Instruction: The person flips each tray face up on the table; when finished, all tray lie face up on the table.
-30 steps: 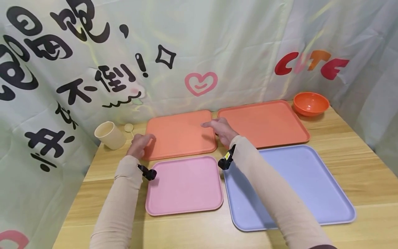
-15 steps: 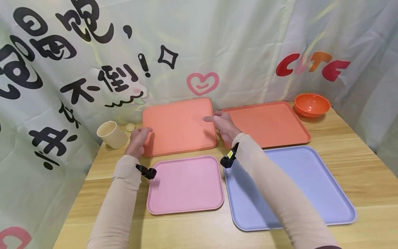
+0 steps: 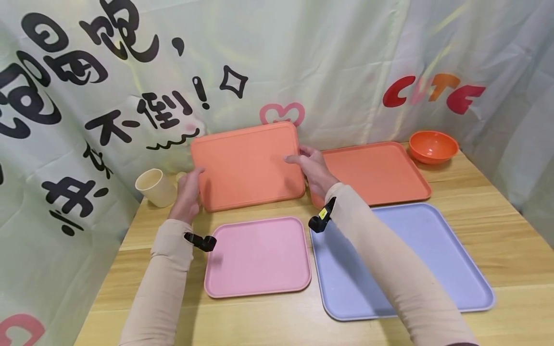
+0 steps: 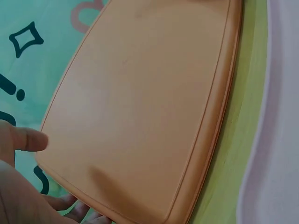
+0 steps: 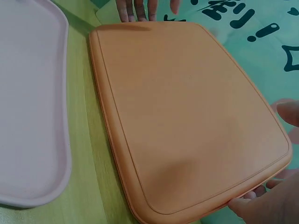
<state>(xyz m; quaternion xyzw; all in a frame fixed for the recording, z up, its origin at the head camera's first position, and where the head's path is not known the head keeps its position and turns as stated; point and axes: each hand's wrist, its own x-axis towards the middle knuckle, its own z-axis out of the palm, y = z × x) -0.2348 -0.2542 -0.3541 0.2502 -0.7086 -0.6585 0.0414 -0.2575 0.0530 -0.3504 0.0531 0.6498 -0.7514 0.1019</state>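
Between both hands an orange tray (image 3: 248, 168) is tilted up, its far edge raised against the backdrop and its near edge low, close to the table. A thin line runs round its smooth face (image 5: 187, 116). My left hand (image 3: 187, 197) holds the left side; in the left wrist view the thumb lies near the edge and the fingers go under it. At the right side my right hand (image 3: 318, 172) grips the edge, thumb toward the face, fingers beneath in the right wrist view. Whether the near edge touches the table cannot be told.
In front lies a pink tray (image 3: 258, 257), with a larger blue tray (image 3: 426, 254) to its right. Another orange tray (image 3: 376, 173) lies behind the blue one. A red-orange bowl (image 3: 433, 146) stands far right, a cream cup (image 3: 156, 188) far left. The printed cloth backdrop (image 3: 337, 72) closes the back.
The orange tray's far edge has risen from the table and the tray has tilted up toward the backdrop. Both hands have moved up with its sides and now grip it.
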